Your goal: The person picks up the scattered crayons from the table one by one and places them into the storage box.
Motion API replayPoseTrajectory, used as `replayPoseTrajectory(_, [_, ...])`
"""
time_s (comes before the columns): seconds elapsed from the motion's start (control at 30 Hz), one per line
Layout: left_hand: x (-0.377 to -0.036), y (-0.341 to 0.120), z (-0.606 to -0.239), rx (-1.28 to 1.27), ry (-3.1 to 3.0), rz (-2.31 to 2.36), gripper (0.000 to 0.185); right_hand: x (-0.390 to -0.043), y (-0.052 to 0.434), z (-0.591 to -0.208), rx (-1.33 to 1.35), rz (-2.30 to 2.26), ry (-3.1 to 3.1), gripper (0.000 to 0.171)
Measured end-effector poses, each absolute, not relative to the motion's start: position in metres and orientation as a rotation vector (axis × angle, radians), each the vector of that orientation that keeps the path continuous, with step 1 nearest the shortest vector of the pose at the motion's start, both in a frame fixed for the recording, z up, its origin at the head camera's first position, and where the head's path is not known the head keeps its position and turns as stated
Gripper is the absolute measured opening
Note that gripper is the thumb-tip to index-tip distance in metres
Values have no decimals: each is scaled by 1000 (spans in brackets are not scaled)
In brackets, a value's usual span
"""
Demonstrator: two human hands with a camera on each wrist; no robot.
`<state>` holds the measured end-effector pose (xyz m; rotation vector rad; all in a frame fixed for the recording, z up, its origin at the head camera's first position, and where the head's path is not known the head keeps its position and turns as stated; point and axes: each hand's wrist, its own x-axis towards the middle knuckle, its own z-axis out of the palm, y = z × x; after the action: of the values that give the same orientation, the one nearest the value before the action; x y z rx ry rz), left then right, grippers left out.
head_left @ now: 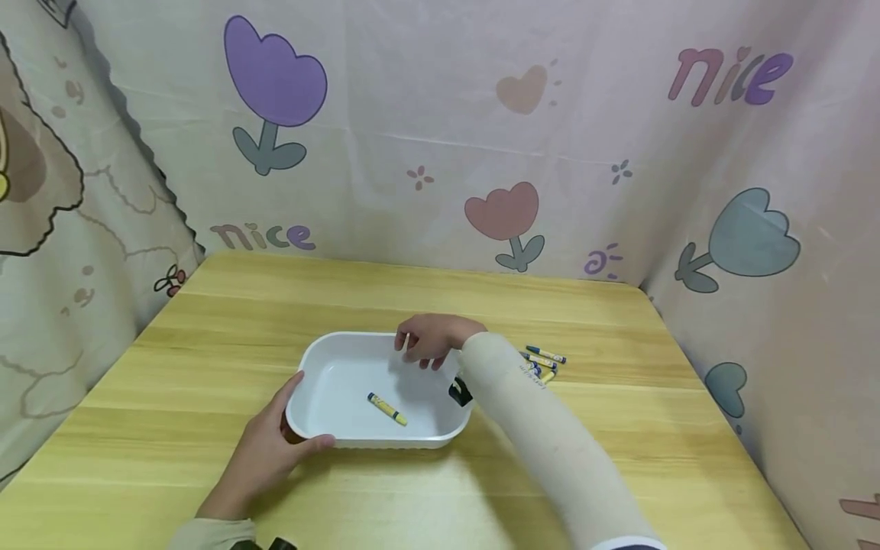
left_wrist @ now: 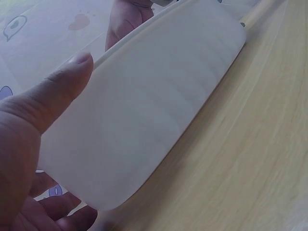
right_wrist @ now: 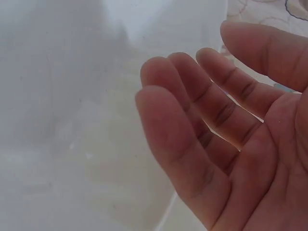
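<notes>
**White tray held at its near corner, one crayon inside**

Left hand [head_left: 264, 451]: nearest the head camera, at the tray's near-left corner. The thumb lies along the outer rim and the fingers curl beneath, so the hand grips the tray.

Table [head_left: 206, 321]: pale wood, bearing everything listed.

Tray [head_left: 312, 359]: white, shallow, with rounded corners, standing at mid-table. It looks like thin stiff plastic, judged light and smooth, so liable to slide on the wood unless steadied. The rim or a corner is the best place to hold it.

Right hand [head_left: 429, 342]: above the tray's far edge, fingers loosely bent and apart, holding nothing. The right wrist view shows a bare palm over the white floor.

Crayon [head_left: 387, 409]: yellow with a dark wrapper, lying flat on the tray floor, well apart from both hands. Judged light, rigid, brittle and prone to roll; pinch it at mid-length.

Loose crayons [head_left: 545, 360]: a small cluster on the table just right of the tray.

Hard to make out: the sleeve covers part of the cluster, so its count is uncertain. A small dark object at the tray's right rim cannot be identified. The wrist views show no crayons.
</notes>
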<state>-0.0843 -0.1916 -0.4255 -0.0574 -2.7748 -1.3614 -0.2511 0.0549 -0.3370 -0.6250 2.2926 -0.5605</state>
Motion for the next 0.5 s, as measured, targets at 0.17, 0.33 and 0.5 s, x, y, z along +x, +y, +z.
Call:
replayPoseTrajectory(0.17, [-85,-191,-427,-61,-2774,-1356,112,-256,69,-331,-644,-591,2303,25])
replayPoseTrajectory(0.33, [-86,-192,-427,-71,-2770,-1348,112,-263,85,-326,-641,-637,2324,26])
replayPoseTrajectory(0.5, [-86,-192,-427,-73,-2777,-1345,113,-267,103,-323,-611,-679,2354,24])
